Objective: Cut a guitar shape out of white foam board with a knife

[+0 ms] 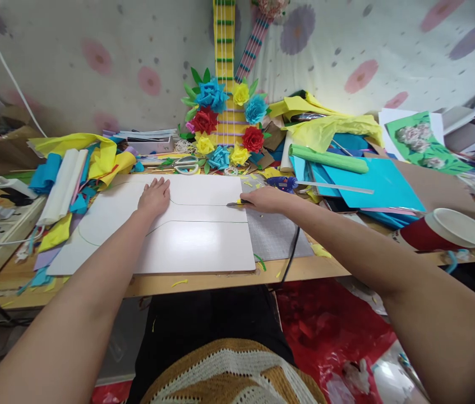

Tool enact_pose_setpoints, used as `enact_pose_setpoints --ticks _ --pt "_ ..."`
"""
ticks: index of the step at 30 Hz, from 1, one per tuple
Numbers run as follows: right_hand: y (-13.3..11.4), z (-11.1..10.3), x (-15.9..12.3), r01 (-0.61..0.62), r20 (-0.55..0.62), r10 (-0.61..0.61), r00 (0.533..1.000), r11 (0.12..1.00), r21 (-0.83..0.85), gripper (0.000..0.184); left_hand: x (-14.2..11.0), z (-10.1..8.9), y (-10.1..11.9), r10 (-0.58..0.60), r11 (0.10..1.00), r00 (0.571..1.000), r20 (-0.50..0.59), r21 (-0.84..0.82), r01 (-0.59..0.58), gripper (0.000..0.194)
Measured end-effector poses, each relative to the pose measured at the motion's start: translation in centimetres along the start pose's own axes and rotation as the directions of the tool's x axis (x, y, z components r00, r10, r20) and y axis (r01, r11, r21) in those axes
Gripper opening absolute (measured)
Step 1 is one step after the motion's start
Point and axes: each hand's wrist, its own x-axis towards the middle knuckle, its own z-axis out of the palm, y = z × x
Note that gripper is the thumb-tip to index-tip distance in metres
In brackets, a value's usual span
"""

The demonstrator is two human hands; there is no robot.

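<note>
A white board (203,247) lies flat at the front of the table, with a drawn outline that narrows toward its right end. My left hand (155,197) rests on the upper middle of the board, palm down, fingers stretched out. My right hand (264,200), closed round a yellow-and-black utility knife (239,202), is at the board's right edge. The knife's blade points left along the upper drawn line. Under the board's right side shows a grey cutting mat (281,238).
Behind the board stands a yellow paper guitar (224,67) with paper flowers. A blue glue gun (281,183) lies just beyond my right hand. Blue sheets (380,182) and a red-and-white paper cup (443,230) are at right. Paper rolls (63,185) and a power strip (5,235) sit left.
</note>
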Motion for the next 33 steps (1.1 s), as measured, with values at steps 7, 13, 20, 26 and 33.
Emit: enact_pose_setpoints --ticks 7,13,20,26,33 --pt "-0.9 -0.6 -0.3 0.009 0.005 -0.009 1.000 1.000 -0.008 0.037 -0.1 -0.2 -0.6 0.020 0.999 1.000 0.006 -0.032 -0.020 0.053" --pt "-2.1 -0.4 0.5 0.048 -0.035 -0.048 0.998 0.999 0.012 0.037 -0.2 -0.7 -2.2 0.017 0.999 0.999 0.026 -0.044 -0.016 0.053" --pt "-2.5 -0.3 0.8 0.062 -0.057 -0.061 0.997 0.998 0.019 0.038 -0.1 -0.7 -3.2 0.019 0.998 1.000 0.009 -0.053 -0.019 0.052" --pt "-2.2 -0.1 0.5 0.056 -0.049 -0.055 0.997 0.998 0.024 0.040 0.0 -0.4 -3.2 0.025 0.999 1.000 -0.006 -0.044 -0.025 0.051" --pt "-2.0 0.0 0.3 0.052 -0.044 -0.052 0.998 0.999 0.009 0.039 -0.1 -0.6 -3.2 0.017 0.999 1.000 0.012 -0.045 -0.016 0.052"
